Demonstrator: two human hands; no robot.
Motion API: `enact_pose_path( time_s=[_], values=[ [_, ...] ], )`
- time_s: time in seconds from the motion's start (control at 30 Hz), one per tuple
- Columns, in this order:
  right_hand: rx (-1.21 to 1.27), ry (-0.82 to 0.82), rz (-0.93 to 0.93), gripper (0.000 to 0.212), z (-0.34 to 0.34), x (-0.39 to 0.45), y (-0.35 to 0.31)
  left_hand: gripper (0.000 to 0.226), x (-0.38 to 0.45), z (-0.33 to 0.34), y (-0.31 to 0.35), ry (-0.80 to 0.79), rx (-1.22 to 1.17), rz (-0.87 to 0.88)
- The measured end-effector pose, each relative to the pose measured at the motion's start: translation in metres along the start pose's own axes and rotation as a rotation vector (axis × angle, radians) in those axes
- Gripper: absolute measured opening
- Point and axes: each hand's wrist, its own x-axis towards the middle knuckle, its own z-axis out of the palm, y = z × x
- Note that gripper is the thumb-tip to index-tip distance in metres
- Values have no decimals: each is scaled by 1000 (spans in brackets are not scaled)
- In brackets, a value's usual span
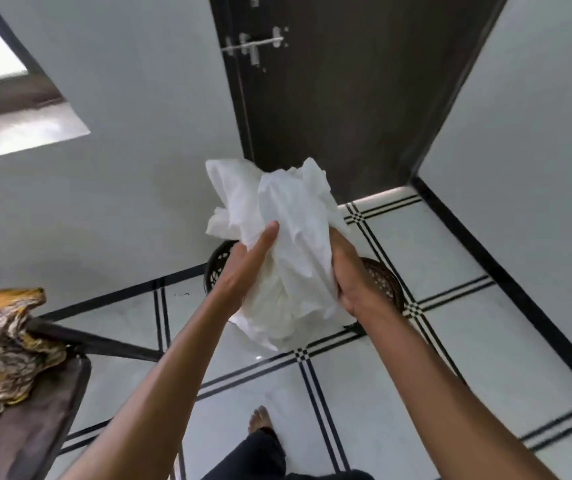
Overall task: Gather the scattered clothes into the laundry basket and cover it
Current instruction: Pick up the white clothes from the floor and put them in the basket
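Both hands, left hand (246,268) and right hand (350,282), clasp the bunched white cloth (284,244) between them above the basket (216,268).

Soft, crumpled white cloth (288,244), matt and creased all over. Beneath it, a dark woven basket (217,268) with an open lattice wall, looks like plastic. Glossy pale floor tiles (398,393) catching a glint of light. Dark wood-grain door (346,91), bright metal bolt (255,45). Thin, rumpled yellow patterned fabric (0,341) at the bench's (35,431) corner.
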Motion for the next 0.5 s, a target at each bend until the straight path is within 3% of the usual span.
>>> enact_pose_path(
  time_s=[0.07, 0.13, 0.33, 0.43, 0.5],
  values=[
    [62, -37, 56, 46, 23, 35, 9, 84, 28, -27, -6, 49, -9, -38],
    [109, -39, 131, 46, 41, 64, 20, 69, 52, -48, -11, 72, -2, -105],
    [237, 107, 378, 54, 63, 173, 86, 55, 157, -88, -69, 128, 79, -258],
    [229, 192, 469, 33, 64, 250, 166, 72, 224, -96, -134, 115, 147, -394],
    [171, 193, 572, 37, 63, 298, 230, 87, 261, -97, -181, 132, 138, -492]
  ],
)
